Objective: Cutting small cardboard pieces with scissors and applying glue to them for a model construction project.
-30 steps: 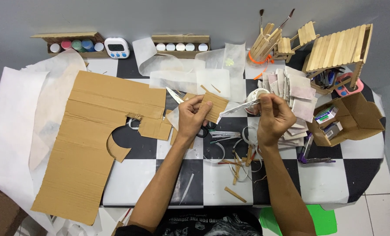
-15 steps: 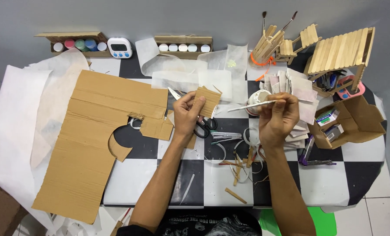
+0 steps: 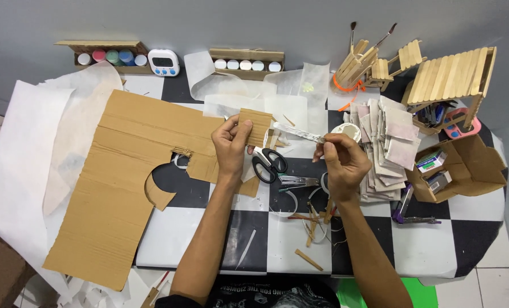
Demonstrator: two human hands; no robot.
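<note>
A person seated at a black-and-white checkered table (image 3: 420, 251) is holding a small rectangular piece of corrugated brown cardboard (image 3: 258, 126) upright in the left hand (image 3: 231, 144), the thumb and fingers pinching its left edge. The right hand (image 3: 342, 161) is pinching one end of a long, thin white strip (image 3: 300, 133) between thumb and forefinger, the other fingers curling loosely beneath; the strip is running from those fingertips up and leftward to meet the right edge of the small cardboard piece. Just below and between the two hands, black-handled scissors (image 3: 267, 165) are lying on the table, with a metal stapler (image 3: 296, 182) just beside them, near the right wrist. Just beyond the right hand's fingertips, a small round white roll of tape (image 3: 348, 132) is sitting against a stack of pale grey paper pieces (image 3: 388, 145). To the left of the left hand, a large sheet of brown corrugated cardboard with a curved cut-out (image 3: 114, 182) is spreading over white paper sheets (image 3: 20, 154). Beneath the right forearm, loose wooden sticks (image 3: 311, 228) are lying scattered. Well beyond the fingers, along the grey wall, a white digital timer (image 3: 163, 61), a cardboard tray of paint pots (image 3: 109, 56) and a small house of wooden craft sticks (image 3: 454, 77) are standing.
</note>
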